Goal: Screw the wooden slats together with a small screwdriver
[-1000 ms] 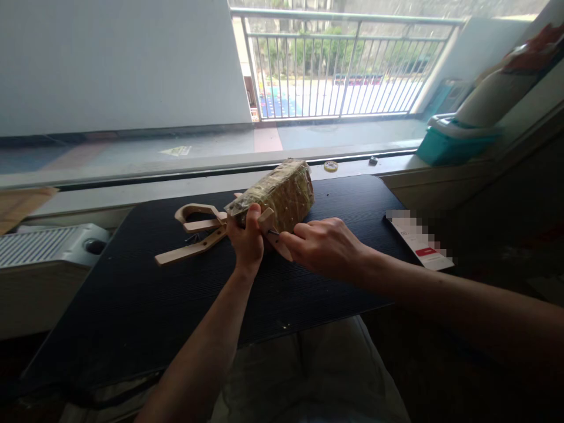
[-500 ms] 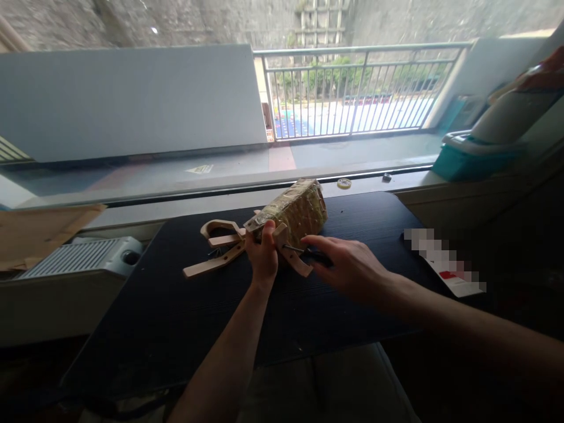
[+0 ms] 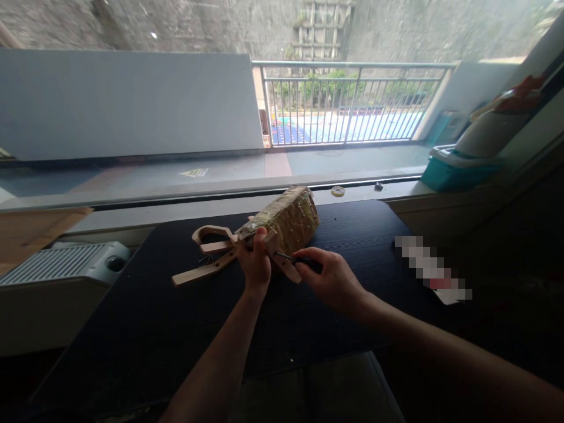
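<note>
My right hand (image 3: 329, 279) is closed around the black handle of a screwdriver (image 3: 308, 262). The screwdriver's shaft points left and meets a short angled wooden piece (image 3: 288, 271) at one of its holes. My left hand (image 3: 257, 264) grips the wooden parts just left of that piece, thumb up. Beyond it, a long wooden leg with holes (image 3: 198, 276), a flat bar (image 3: 214, 247) and a curved wooden loop (image 3: 207, 230) stick out to the left. A block wrapped in clear and brownish tape (image 3: 293, 214) lies behind my hands. How the parts join is hidden by my left hand.
Everything lies on a dark table (image 3: 211, 329) below a window. On the sill are a tape roll (image 3: 338, 191), a small dark object (image 3: 378, 187) and a teal box (image 3: 458, 170). Cardboard (image 3: 39, 232) and a grey-white slatted unit (image 3: 66, 264) stand left; a blurred packet (image 3: 445, 294) lies right.
The view has shifted, so table and objects appear slightly further left and lower. My right hand's fingers have turned a little around the screwdriver handle. My left hand keeps its grip.
</note>
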{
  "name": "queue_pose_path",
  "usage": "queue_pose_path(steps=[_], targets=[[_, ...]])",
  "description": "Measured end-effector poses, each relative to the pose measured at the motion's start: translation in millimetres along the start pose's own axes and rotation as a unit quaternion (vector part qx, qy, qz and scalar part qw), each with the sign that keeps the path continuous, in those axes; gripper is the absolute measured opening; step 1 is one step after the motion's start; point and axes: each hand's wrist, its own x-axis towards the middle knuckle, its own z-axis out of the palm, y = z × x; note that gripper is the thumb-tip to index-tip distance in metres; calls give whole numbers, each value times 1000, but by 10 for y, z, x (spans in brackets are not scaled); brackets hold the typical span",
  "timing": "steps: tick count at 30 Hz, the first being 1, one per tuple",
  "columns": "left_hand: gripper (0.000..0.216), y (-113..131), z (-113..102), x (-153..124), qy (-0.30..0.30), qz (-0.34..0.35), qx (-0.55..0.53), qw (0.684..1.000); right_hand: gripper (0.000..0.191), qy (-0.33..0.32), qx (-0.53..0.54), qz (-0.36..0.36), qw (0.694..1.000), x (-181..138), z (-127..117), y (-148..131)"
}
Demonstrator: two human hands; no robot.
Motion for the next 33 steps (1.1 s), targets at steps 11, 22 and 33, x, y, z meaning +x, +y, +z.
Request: queue_pose_path(steps=[11, 22, 33], targets=[[25, 47, 0, -13, -13, -4, -5, 1000, 25, -96, -285, -230, 925, 67, -402, -240], [28, 69, -9, -35, 1, 7, 12, 1000, 26, 35, 113, 25, 993, 0, 23, 65], [34, 77, 10, -67, -5, -9, 12, 1000, 29, -101, -336, -267, 898, 48, -367, -181]])
